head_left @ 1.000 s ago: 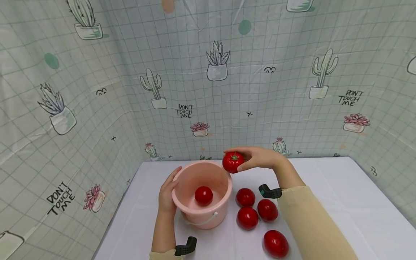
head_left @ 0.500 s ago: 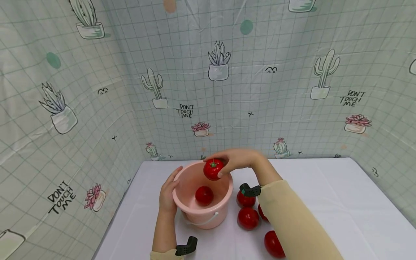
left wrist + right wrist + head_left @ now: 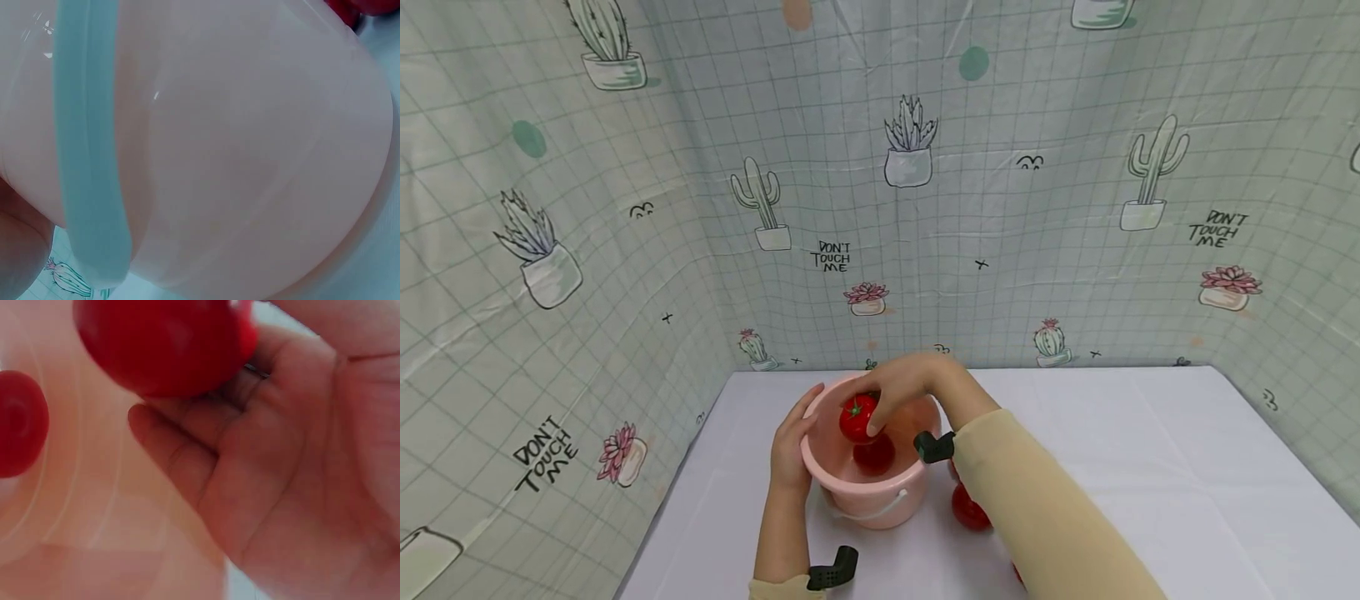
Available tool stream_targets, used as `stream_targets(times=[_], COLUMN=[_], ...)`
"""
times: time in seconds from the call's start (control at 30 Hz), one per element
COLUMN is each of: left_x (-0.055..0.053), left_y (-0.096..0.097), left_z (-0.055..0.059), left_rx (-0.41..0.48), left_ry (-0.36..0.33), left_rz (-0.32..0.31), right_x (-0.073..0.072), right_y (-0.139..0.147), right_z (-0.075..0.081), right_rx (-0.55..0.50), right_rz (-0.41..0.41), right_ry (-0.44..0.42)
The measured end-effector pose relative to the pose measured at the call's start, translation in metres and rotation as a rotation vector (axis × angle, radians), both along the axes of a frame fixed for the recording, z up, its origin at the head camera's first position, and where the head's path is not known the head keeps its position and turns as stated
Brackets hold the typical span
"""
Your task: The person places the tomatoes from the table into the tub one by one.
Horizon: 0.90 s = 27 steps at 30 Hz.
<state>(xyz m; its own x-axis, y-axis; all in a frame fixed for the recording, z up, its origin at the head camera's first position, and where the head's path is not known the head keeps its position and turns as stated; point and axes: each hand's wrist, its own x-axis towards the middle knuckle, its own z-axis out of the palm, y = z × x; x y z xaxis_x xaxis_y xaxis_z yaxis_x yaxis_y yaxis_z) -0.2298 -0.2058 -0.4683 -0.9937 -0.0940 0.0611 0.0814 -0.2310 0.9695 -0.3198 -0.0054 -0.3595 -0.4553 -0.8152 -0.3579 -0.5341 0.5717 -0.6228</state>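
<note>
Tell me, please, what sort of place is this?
Perhaps a small staged recording corner: cactus-printed fabric hangs behind and beside a white table, and two black wrist-worn devices are in view.

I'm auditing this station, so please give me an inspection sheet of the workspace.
Surface: white table.
Job's things: pink bucket; lower tomato inside; upper tomato at the bucket's mouth; other tomatoes to the bucket's right, partly hidden by the right sleeve.
Clutter: nothing seen.
Grips: left grip holds the bucket's rim; right grip holds the upper tomato.
Cables: nothing seen.
Surroundings: cactus-print sheet behind and along both sides.
</note>
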Motion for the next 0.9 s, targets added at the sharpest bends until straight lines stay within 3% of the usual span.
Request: stream_targets(times=[0.17, 0.5, 0.9], left_x=[0.000, -0.003, -0.003], left_y=[0.003, 0.004, 0.004], left_z=[0.000, 0.000, -0.001], left_rx=[-0.004, 0.001, -0.014], left_ry=[-0.011, 0.007, -0.009], left_rz=[-0.005, -0.001, 0.024], right_x=[-0.001, -0.001, 0.000], right_y=[-0.008, -0.007, 0.014], right_z=[-0.007, -0.013, -0.006], right_rx=[0.047, 0.036, -0.019], right_rz=[0.048, 0.021, 0.061], right_ry=[0.011, -0.136, -0.047])
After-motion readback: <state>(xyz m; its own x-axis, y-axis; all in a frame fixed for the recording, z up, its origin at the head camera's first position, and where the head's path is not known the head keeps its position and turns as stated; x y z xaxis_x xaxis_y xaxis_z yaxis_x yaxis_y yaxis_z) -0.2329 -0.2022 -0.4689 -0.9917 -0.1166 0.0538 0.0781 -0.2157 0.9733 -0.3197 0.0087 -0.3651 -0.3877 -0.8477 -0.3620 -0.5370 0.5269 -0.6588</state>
